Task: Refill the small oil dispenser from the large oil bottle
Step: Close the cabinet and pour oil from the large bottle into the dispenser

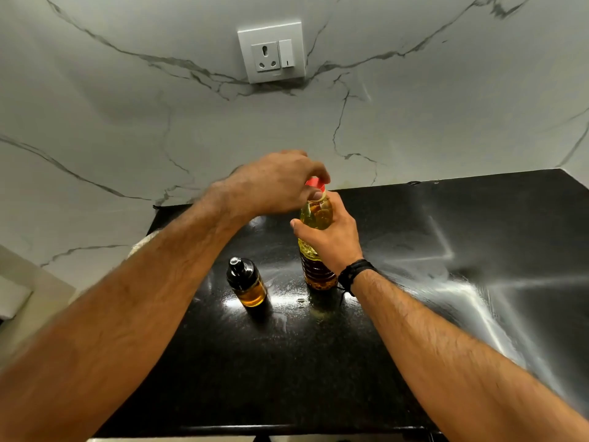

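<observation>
Under the left hand point(274, 183) sits the red cap point(315, 183) of the big oil bottle point(317, 247), fingers curled around it from above. Right hand point(331, 234) wraps the bottle's upper body, keeping it upright on the black counter point(414, 250). Left of that hand, apart, stands the small dispenser point(246, 282), black top on.

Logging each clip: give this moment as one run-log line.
left hand grips red cap | right hand holds large oil bottle upright on counter | small dispenser capped, untouched
</observation>
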